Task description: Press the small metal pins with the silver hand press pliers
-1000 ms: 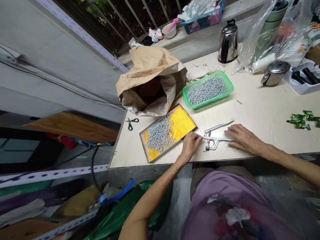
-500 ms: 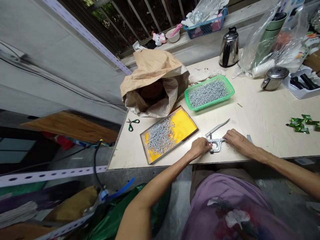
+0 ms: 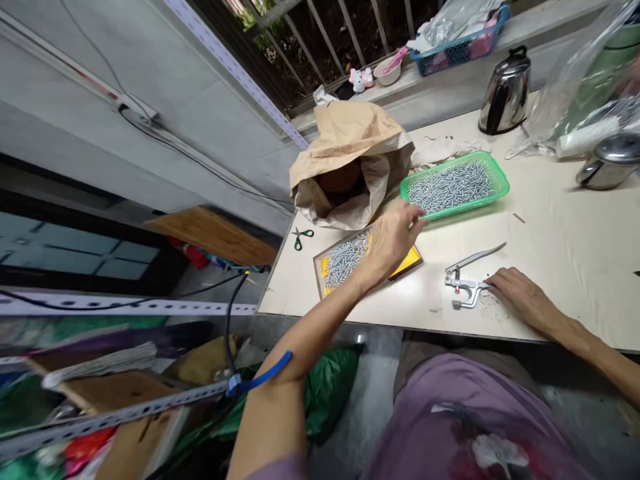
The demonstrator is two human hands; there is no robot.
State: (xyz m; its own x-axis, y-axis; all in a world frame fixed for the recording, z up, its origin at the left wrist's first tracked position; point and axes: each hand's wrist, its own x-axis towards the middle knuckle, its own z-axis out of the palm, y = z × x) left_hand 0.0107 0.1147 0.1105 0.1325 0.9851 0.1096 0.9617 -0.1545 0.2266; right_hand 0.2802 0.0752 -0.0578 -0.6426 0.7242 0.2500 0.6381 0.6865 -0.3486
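My left hand [image 3: 396, 235] is raised over the shallow tray [image 3: 319, 272] of small metal pieces, beside the near left edge of the green basket [image 3: 467, 208]. Its fingers are curled and drawn together; whatever they may hold is too small to make out. Similar silvery pieces [image 3: 450, 187] fill the basket. On the table, snap pliers [image 3: 467, 293] lie with their jaws facing left and the upper lever raised. My right hand [image 3: 523, 297] is closed around the end of their lower handle. Part of the tray's yellow lining is hidden by my left forearm.
A brown paper sack [image 3: 353, 143] stands open behind the tray. Small scissors [image 3: 303, 238] lie near the table's left edge. A steel kettle [image 3: 505, 93], a metal cup [image 3: 611, 163] and a clear plastic bag [image 3: 555, 113] stand toward the back right.
My left hand has left the pliers' jaws and moved up and forward to the green basket. My right hand stays at the pliers' handle. The view has shifted left.
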